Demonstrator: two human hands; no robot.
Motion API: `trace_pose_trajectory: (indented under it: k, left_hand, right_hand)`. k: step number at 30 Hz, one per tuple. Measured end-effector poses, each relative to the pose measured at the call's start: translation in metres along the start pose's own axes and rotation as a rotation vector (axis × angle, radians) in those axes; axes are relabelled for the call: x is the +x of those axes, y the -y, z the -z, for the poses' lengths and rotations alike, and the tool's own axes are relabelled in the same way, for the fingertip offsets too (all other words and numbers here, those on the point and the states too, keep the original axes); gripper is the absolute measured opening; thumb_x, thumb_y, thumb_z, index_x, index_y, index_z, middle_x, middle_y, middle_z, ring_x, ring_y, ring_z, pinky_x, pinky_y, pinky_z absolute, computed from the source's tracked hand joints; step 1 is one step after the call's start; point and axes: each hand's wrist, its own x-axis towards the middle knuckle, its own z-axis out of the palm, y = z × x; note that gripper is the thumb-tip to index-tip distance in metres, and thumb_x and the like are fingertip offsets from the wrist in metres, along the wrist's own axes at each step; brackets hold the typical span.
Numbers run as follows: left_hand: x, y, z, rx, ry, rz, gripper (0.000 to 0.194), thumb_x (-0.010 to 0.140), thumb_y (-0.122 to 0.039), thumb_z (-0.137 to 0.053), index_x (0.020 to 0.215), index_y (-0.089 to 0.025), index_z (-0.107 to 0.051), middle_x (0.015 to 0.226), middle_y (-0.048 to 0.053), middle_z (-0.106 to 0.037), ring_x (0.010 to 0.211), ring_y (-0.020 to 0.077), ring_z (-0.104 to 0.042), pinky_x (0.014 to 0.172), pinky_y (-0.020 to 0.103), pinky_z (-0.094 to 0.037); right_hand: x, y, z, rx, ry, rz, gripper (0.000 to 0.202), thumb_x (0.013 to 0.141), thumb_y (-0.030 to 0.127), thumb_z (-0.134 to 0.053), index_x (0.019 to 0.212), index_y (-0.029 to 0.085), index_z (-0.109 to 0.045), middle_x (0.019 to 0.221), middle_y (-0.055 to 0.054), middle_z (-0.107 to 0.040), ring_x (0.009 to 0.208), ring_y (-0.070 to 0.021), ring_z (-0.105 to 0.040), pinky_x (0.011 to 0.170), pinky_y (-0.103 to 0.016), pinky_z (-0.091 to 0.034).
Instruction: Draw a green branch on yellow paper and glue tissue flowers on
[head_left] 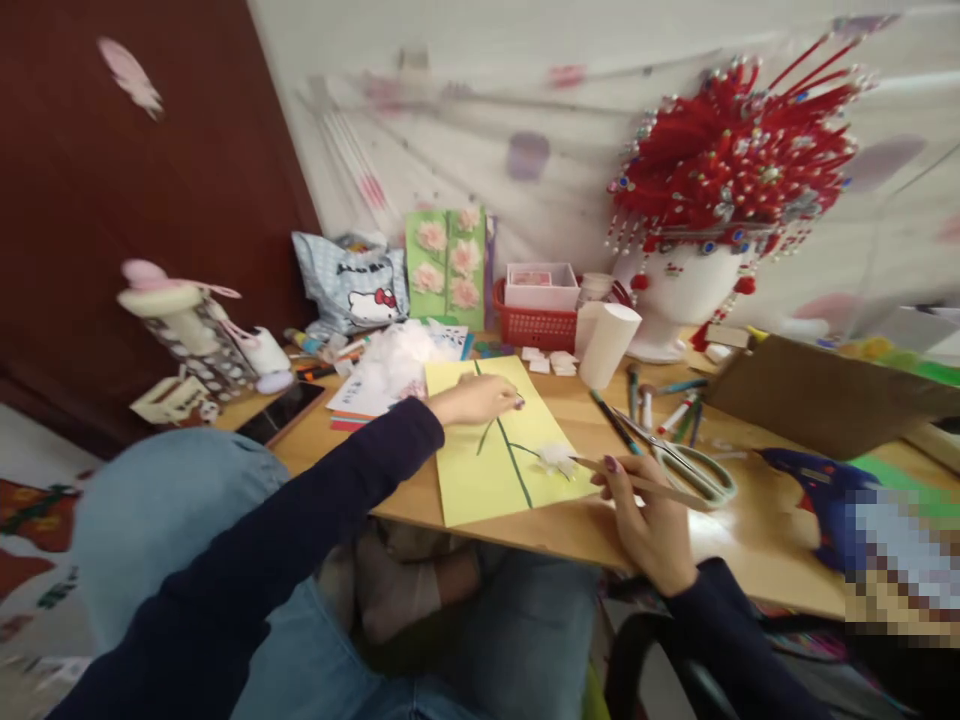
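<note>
A yellow sheet [472, 485] with dark green stem lines lies at the table's front edge. My left hand [480, 400] is over the sheet's upper part, its fingers closed; whatever they may hold is too small to make out. A white fluffy tuft [556, 458] rests on the sheet's lower right, at the end of a side stem. My right hand [651, 515] pinches a thin light-brown stick-like tool [660, 488], whose tip reaches the tuft. White-handled scissors [694, 472] lie just behind my right hand.
Cotton fluff [405, 350] sits on papers behind the sheet. Further right are a red basket [536, 328], a white roll [609, 345], pens [679, 412] and a blue glue gun [821, 495]. A phone [283, 412] lies left. A red beaded headdress [739, 160] stands behind.
</note>
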Motion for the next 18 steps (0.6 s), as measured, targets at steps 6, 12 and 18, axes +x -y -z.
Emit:
trace_pose_trajectory:
  k: [6, 12, 18]
  left_hand:
    - [-0.019, 0.072, 0.112, 0.171, -0.070, 0.225, 0.031, 0.099, -0.034, -0.063, 0.125, -0.016, -0.061, 0.126, 0.010, -0.061, 0.106, 0.0253, -0.064, 0.089, 0.044, -0.056]
    - [-0.059, 0.117, 0.120, 0.248, 0.120, 0.299, 0.030, 0.099, -0.034, -0.063, 0.123, -0.016, -0.062, 0.125, 0.009, -0.062, 0.104, 0.0254, -0.065, 0.087, 0.042, -0.057]
    - [-0.054, 0.143, 0.106, 0.374, 0.136, 0.281, 0.032, 0.099, -0.034, -0.063, 0.125, -0.016, -0.060, 0.124, 0.010, -0.062, 0.105, 0.0246, -0.065, 0.088, 0.044, -0.057]
  right_hand:
    - [0.007, 0.006, 0.002, -0.002, -0.066, 0.021, 0.042, 0.097, 0.057, -0.048, 0.077, 0.022, -0.061, 0.063, -0.006, -0.067, 0.050, -0.0184, -0.061, 0.043, -0.029, -0.049]
    - [0.011, 0.009, 0.002, 0.036, -0.098, -0.063, 0.047, 0.092, 0.065, -0.049, 0.074, 0.023, -0.061, 0.060, -0.005, -0.066, 0.047, -0.0187, -0.062, 0.041, -0.029, -0.050]
    - [0.005, -0.001, 0.006, -0.076, -0.082, -0.189, 0.049, 0.089, 0.068, -0.050, 0.073, 0.024, -0.063, 0.059, -0.006, -0.068, 0.051, -0.0242, -0.066, 0.044, -0.033, -0.052]
